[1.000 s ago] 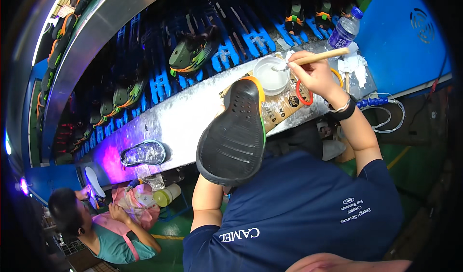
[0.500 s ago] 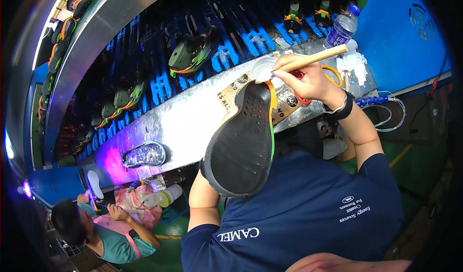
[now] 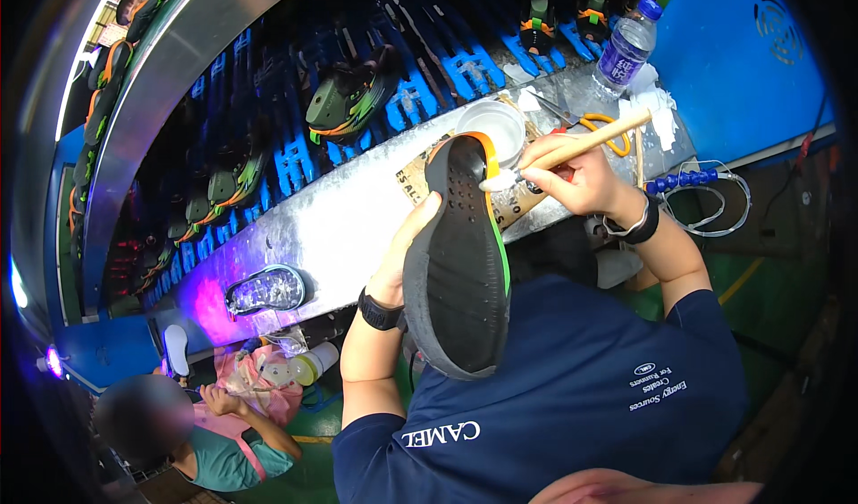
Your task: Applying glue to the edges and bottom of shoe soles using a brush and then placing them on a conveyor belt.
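My left hand [image 3: 404,245] grips a shoe sole [image 3: 458,281] by its left side, thumb on the rim and the other fingers hidden beneath. The sole is black inside, with small holes near its far end and an orange and green edge along the right. In my right hand [image 3: 579,179] is a brush [image 3: 601,139] with a thick wooden handle. Its whitish bristles touch the sole's inner right edge near the far end. Just beyond the sole stands a clear round bowl [image 3: 494,130], which looks to have whitish contents, by a printed cardboard piece [image 3: 413,179] on the metal bench.
Yellow-handled scissors [image 3: 617,136], crumpled white tissue [image 3: 660,115] and a water bottle [image 3: 623,53] lie or stand at the right. Another sole [image 3: 266,289] rests on the bench [image 3: 331,236] at left. Behind run blue racks with shoes [image 3: 344,102]. A co-worker [image 3: 237,455] sits at lower left.
My right hand has brought the brush from the bowl's near side down onto the sole's inner edge. The sole has turned and tilted, and more of my left hand now shows.
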The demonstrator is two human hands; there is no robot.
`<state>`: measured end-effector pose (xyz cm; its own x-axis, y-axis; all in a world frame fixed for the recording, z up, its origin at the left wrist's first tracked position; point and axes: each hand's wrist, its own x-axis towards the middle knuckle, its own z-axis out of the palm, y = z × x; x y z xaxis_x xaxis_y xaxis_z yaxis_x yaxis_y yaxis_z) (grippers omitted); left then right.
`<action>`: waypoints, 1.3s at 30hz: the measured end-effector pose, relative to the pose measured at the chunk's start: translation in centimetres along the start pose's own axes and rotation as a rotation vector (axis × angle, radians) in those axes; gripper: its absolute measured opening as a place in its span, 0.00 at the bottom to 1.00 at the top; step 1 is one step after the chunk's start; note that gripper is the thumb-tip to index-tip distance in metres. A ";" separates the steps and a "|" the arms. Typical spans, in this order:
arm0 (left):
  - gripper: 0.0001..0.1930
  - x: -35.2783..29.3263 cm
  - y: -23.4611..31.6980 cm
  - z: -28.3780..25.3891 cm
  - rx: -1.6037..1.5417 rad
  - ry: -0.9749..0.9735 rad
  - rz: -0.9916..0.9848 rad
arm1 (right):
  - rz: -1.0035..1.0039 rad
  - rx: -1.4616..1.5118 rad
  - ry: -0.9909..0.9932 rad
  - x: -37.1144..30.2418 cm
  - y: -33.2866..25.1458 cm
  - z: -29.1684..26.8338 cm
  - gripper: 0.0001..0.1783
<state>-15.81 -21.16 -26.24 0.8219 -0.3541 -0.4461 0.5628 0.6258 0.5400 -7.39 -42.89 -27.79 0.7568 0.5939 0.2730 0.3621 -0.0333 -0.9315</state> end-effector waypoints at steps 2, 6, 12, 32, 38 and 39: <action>0.21 0.1 0.1 0.0 0.038 -0.051 0.011 | 0.009 0.058 0.007 0.0 -0.1 -0.1 0.05; 0.21 0.1 0.0 -0.5 0.070 -0.077 0.005 | -0.132 -0.120 0.166 1.1 0.9 -0.7 0.05; 0.22 0.4 0.8 -0.3 0.213 -0.021 0.068 | -0.072 -0.002 0.099 -0.1 0.0 -0.1 0.02; 0.28 1.5 3.2 1.5 0.486 -0.115 0.119 | -0.218 -0.009 -0.002 -1.5 -2.7 0.2 0.03; 0.30 2.1 3.8 1.7 0.542 -0.110 0.087 | -0.287 0.018 -0.096 -2.2 -4.5 0.0 0.03; 0.30 2.1 3.8 1.8 0.543 -0.110 0.086 | -0.248 0.034 -0.122 -2.5 -4.8 -0.1 0.04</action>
<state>-11.75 -20.78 -23.88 0.8547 -0.4063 -0.3231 0.4340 0.2177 0.8742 -10.94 -44.25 -23.96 0.5754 0.6731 0.4646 0.5079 0.1512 -0.8481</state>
